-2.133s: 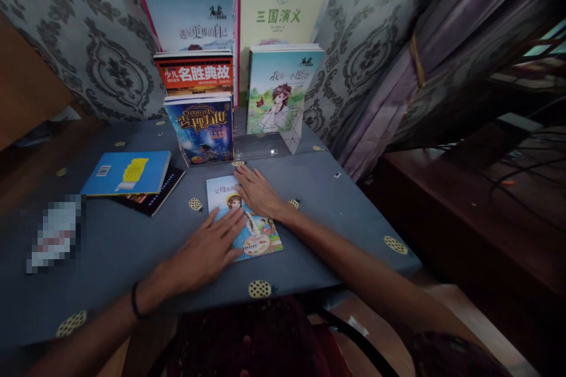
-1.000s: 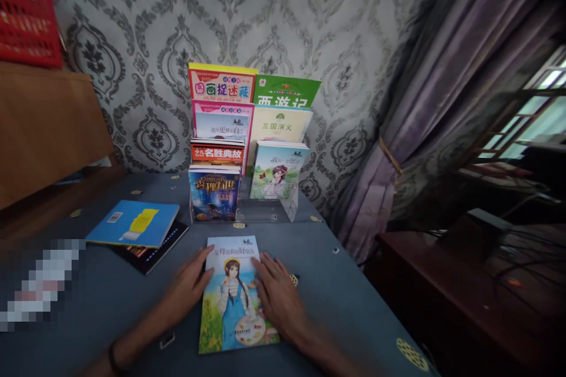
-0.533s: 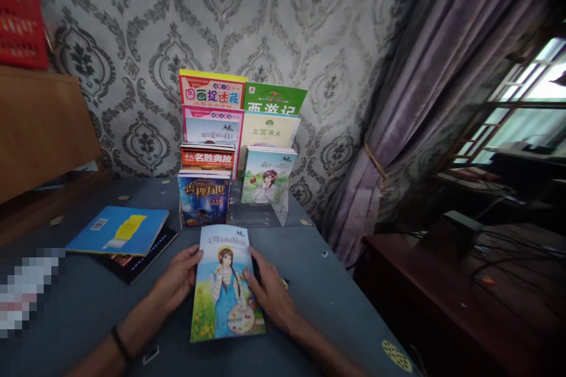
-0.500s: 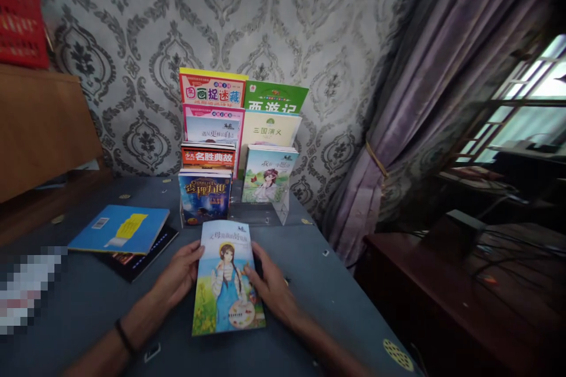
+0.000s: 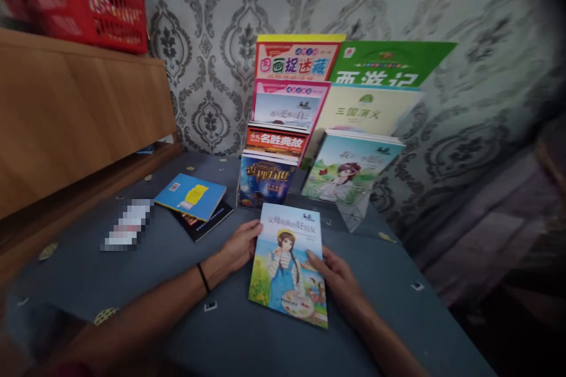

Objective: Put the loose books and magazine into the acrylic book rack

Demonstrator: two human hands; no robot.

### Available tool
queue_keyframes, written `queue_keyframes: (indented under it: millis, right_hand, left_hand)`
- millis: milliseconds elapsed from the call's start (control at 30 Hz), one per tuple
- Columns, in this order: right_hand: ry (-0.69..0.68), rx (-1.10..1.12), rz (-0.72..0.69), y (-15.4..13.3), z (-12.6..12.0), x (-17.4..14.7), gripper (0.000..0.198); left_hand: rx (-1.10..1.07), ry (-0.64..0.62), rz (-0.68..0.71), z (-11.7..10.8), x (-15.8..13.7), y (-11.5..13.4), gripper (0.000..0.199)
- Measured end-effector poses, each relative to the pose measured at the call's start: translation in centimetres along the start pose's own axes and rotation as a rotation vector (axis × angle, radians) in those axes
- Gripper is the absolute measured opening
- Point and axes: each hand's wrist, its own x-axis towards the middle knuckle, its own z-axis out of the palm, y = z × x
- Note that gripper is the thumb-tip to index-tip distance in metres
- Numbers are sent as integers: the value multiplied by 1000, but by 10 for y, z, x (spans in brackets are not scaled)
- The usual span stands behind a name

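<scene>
1. Storybook (image 5: 287, 271), one: pale-blue cover, figure in a yellow hat and blue overalls; held face up before the display stand, slightly tilted; whether its lower edge touches the table I cannot tell.
2. My left hand (image 5: 241, 245): pinching the storybook's upper left edge; black band (image 5: 203, 278) at the wrist.
3. My right hand (image 5: 338, 271): gripping the right edge, thumb over the cover, other fingers partly hidden behind.
4. Display stand (image 5: 356, 216), clear: books upright in two columns, among them a dark-blue book (image 5: 265, 184) front left and a teal book (image 5: 347, 172) front right.
5. Blue book (image 5: 190, 195), back cover up, lying partly over a black book (image 5: 211, 225), left of the stand.
6. Table (image 5: 168, 283): grey-blue cloth, pineapple print.
7. Red basket (image 5: 110, 9): atop a wooden cabinet (image 5: 84, 112), far left.
</scene>
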Motion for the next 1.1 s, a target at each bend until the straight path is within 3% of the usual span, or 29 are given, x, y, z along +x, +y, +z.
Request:
queue_keyframes:
  millis: [600,1100]
  right_hand:
    - [17,10,-23,3,4,-2,51]
    - [6,70,-40,2,1,-5,45]
  left_hand:
    - [-6,14,-35,7,-10,10,11]
    - [36,-32,-41,10,-15,12,17]
